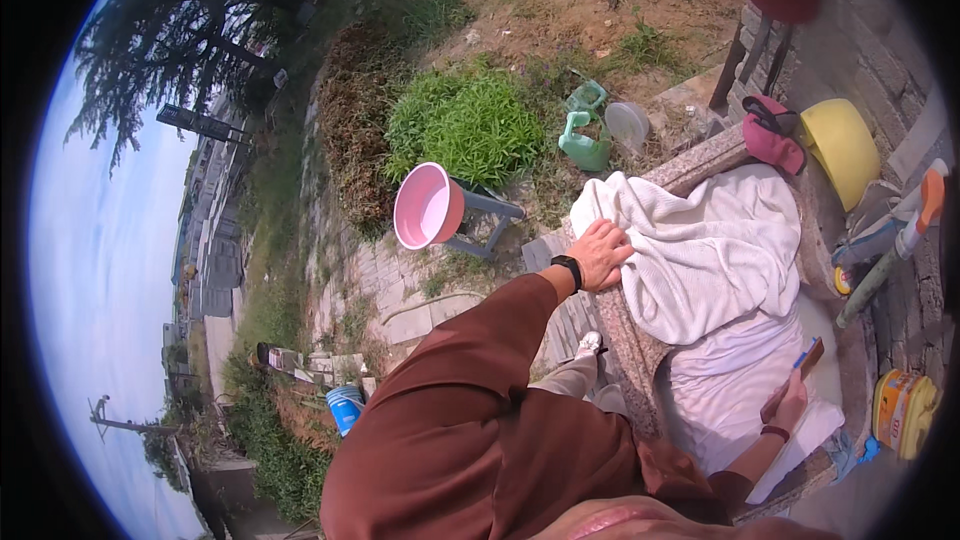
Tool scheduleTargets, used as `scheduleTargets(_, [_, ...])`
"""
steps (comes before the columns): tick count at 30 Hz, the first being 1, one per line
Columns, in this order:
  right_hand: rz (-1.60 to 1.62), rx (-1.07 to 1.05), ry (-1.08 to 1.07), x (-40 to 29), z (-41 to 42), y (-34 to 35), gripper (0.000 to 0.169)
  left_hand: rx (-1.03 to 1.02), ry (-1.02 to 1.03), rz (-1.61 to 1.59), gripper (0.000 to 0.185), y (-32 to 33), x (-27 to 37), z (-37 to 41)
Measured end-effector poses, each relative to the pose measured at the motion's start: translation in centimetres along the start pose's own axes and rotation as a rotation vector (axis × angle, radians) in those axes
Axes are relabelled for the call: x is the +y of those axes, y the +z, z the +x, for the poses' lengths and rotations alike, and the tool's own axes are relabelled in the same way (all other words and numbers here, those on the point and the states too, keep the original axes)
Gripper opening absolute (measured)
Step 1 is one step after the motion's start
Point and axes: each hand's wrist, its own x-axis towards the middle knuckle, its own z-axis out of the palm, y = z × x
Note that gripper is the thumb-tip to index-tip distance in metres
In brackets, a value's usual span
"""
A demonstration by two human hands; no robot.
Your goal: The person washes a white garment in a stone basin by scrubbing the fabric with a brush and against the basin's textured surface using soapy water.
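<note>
My left hand (pixel 600 253), with a black watch at the wrist, has its fingers curled onto the edge of a white knit cloth (pixel 709 255). This cloth lies bunched over a speckled stone wash basin (pixel 626 345). In my right hand (pixel 787 406) is a scrubbing brush (pixel 812 360) with a brown back and blue bristles. It is held above a smoother, wet-looking white cloth (pixel 739 390) spread inside the basin. Folds of cloth hide the basin's floor.
A pink basin (pixel 429 206) is on a grey stool (pixel 491 217). Green cut plastic jugs (pixel 586 142) sit by plants. Beyond the stone rim are a yellow bowl (pixel 844 150), a pink cap (pixel 772 135), a green pole (pixel 874 285) and a yellow jug (pixel 904 412). A blue bucket (pixel 345 406) stands farther off.
</note>
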Motion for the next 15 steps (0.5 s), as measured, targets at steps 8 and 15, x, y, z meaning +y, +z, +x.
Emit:
scheduleTargets(8, [-0.770, 0.290, -0.158, 3.5, 16.1, 2.5, 0.063, 0.034, -0.024, -0.039, 0.038, 1.5, 0.8, -0.1])
scheduleTargets(15, [-0.999, -0.003, -0.355, -0.4, 15.6, 1.3, 0.045, -0.022, -0.055, -0.023, 0.040, 1.2, 0.7, -0.4])
